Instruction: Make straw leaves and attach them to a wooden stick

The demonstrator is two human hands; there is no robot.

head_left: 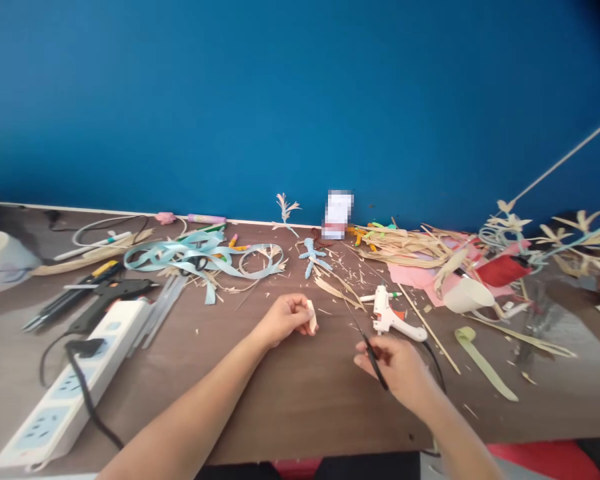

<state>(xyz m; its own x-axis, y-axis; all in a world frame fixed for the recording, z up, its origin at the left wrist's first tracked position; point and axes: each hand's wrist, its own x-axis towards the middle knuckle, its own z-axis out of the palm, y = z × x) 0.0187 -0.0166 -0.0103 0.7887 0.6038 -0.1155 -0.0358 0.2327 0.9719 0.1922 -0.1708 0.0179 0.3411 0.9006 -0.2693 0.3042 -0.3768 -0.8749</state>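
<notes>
Pinched between the thumb and fingers of my left hand (290,319) is a small cream piece of dried husk (311,317). My right hand (393,367) is closed around a slim dark pointed tool (373,359), its thin tip aimed away from me and toward the left. Whether it is scissors or tweezers, I cannot tell. A gap of bare tabletop separates the two hands. Just beyond the right hand lies a white glue gun (387,313). Farther back, a light-blue wrapped figure (310,257) rests among husk scraps.
At left are a white power strip (80,380), a black glue gun (107,300) and clear glue sticks (165,310). Tangled blue ribbon (205,252) lies behind them. Husk strips (400,247), a white cup (467,295) and a pale-green strip (485,367) are at right. A blue wall (300,113) borders the table.
</notes>
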